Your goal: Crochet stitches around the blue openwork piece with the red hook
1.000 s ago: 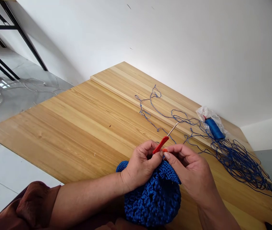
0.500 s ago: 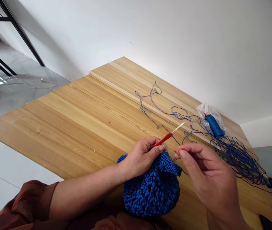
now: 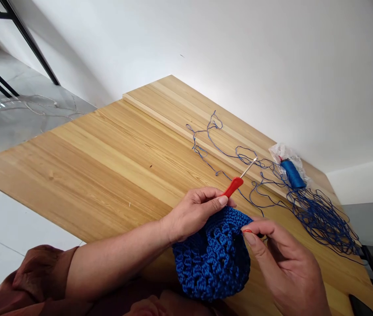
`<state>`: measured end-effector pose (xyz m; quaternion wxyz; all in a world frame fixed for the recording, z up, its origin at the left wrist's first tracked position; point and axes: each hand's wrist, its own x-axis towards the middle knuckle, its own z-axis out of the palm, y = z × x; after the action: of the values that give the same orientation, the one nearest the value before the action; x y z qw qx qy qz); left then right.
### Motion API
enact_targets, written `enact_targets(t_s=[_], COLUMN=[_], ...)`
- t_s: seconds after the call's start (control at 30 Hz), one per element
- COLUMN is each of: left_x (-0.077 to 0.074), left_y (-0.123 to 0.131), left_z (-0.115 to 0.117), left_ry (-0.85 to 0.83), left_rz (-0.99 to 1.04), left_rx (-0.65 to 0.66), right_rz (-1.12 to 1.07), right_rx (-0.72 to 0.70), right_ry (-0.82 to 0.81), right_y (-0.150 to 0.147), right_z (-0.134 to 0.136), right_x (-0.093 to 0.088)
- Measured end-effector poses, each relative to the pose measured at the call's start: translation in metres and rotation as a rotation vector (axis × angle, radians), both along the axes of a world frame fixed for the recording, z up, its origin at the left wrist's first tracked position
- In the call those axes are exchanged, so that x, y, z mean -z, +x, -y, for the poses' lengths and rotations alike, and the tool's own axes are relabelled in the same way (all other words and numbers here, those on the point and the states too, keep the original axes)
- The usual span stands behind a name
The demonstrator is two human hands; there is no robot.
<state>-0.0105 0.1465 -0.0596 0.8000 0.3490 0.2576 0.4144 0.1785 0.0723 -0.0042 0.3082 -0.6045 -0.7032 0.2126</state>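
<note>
Our left grip (image 3: pixel 195 210) is closed around the red-handled crochet hook (image 3: pixel 233 186), with the fingers curled over the blue crocheted pouch (image 3: pixel 213 259), which sits on the wooden counter (image 3: pixel 74 175) near its edge. Our right grip (image 3: pixel 281 259) pinches a tiny orange-red bit (image 3: pixel 247 230) just beside the pouch's rim.
</note>
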Motion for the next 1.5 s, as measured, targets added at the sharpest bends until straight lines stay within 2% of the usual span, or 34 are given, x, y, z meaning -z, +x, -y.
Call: enact_targets(t_s=[0.13, 0.37, 0.57, 0.87, 1.13, 1.5], left_x=[0.002, 0.001, 0.000, 0.003, 0.002, 0.002], left_y=[-0.002, 0.002, 0.003, 0.008, 0.008, 0.009], left_z=[-0.003, -0.002, 0.001, 0.006, 0.007, 0.008], left_ry=[-0.003, 0.003, -0.114, -0.254, -0.213, -0.218], left_rz=[-0.009, 0.058, 0.034, 0.141, 0.100, 0.065], left_rx=[0.011, 0.034, 0.110, 0.055, 0.006, 0.026], right_rz=[-0.048, -0.123, -0.150, -0.191, -0.193, -0.263], right_rx=[0.070, 0.071, 0.058, 0.110, 0.145, 0.150], right_ry=[0.023, 0.024, 0.051, -0.008, -0.019, -0.023], right_y=[0.006, 0.007, 0.005, 0.005, 0.001, -0.003], right_z=[0.002, 0.001, 0.000, -0.003, -0.005, -0.002], right_x=[0.004, 0.007, 0.006, 0.010, 0.007, 0.004])
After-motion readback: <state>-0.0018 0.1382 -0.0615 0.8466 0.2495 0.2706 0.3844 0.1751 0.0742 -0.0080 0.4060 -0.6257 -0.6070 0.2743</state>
